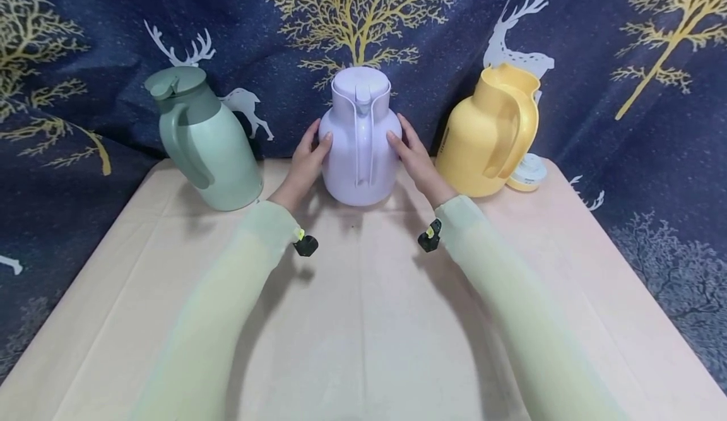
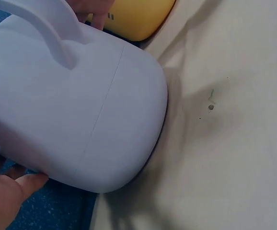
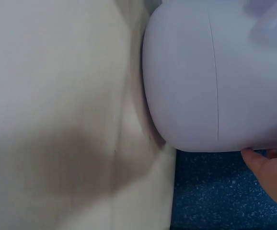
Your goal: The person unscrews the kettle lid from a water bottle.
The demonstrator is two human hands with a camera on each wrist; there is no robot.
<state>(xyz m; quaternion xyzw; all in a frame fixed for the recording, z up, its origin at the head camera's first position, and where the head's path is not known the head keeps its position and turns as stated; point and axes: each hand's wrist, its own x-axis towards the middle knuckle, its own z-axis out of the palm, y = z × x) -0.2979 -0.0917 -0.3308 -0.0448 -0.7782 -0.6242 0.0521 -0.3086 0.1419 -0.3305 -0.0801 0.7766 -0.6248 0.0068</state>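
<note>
A lavender thermos jug (image 1: 341,168) stands upright at the far edge of the table, its lid shut and its handle facing me. My left hand (image 1: 307,162) grips its left side, thumb on the front and fingers going round behind. On the opposite side my right hand (image 1: 417,162) holds it the same way. Close up, the left wrist view has the jug's body (image 2: 100,105) with the left thumb (image 2: 32,183) against it. In the right wrist view the right thumb (image 3: 253,160) touches the jug's lower side (image 3: 186,96).
To the left stands a green thermos jug (image 1: 227,156) with a dark green lid. A yellow jug (image 1: 466,143), its top uncovered, is at the right, beside a yellow-and-white lid (image 1: 528,171). Behind the cloth-covered table (image 1: 352,320) hangs a dark blue patterned curtain (image 1: 238,4).
</note>
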